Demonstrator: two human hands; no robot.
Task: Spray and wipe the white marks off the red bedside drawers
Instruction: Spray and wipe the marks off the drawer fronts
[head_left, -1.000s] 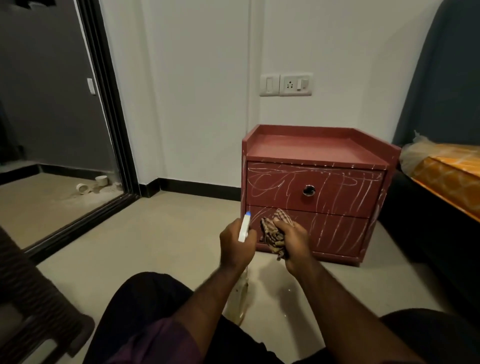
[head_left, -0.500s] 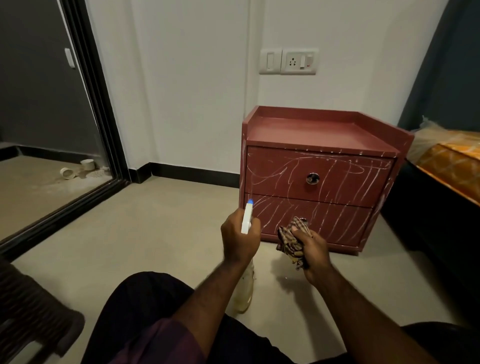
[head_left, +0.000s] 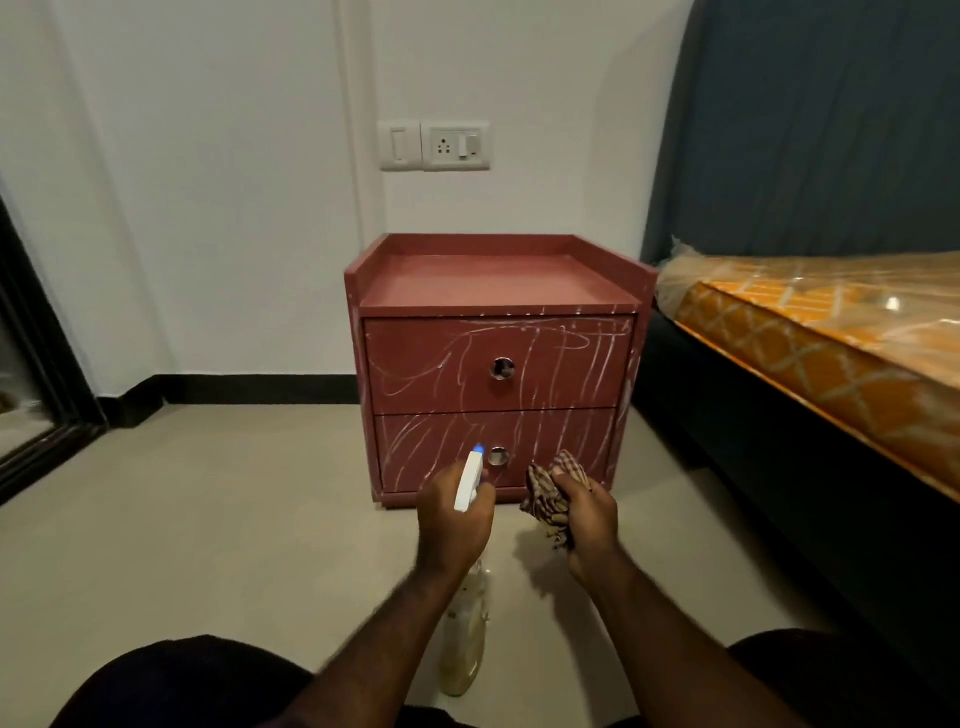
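Red bedside drawers (head_left: 498, 291): two-drawer unit on the floor (head_left: 208, 519), back against the white wall (head_left: 234, 208); a raised lip runs round the top on three sides.
Upper drawer (head_left: 426, 358): shut; white marks (head_left: 597, 358) lie dense on its right half, with looser loops left of its round pull (head_left: 502, 368).
Lower drawer (head_left: 415, 447): shut; white strokes cross the whole front (more show along the unit's front edges).
Left hand (head_left: 452, 525): in front of the lower drawer, low and central; grip closed round the neck of the spray bottle (head_left: 465, 639).
Spray bottle: white head with a blue tip aimed at the lower drawer, just left of that drawer's pull (head_left: 498, 456); the clear body, holding pale liquid, hangs below the hand and is blurred.
Right hand (head_left: 589, 519): in front of the lower drawer's right half, just beside the left hand; grip bunched round the cloth (head_left: 545, 493).
Cloth: brown check, crumpled; its top edge overlaps the lower drawer front in view, but contact with the wood cannot be told.
Socket plate (head_left: 435, 145): on the wall directly above the drawers.
Bed (head_left: 805, 353): just right of the drawers; orange mattress in clear wrap on a dark base.
Skirting (head_left: 249, 388): black, along the wall left of the drawers.
Door frame (head_left: 36, 332): dark, well left of the drawers.
Legs (head_left: 182, 680): in dark clothing, in front of the drawers at the bottom of the view.
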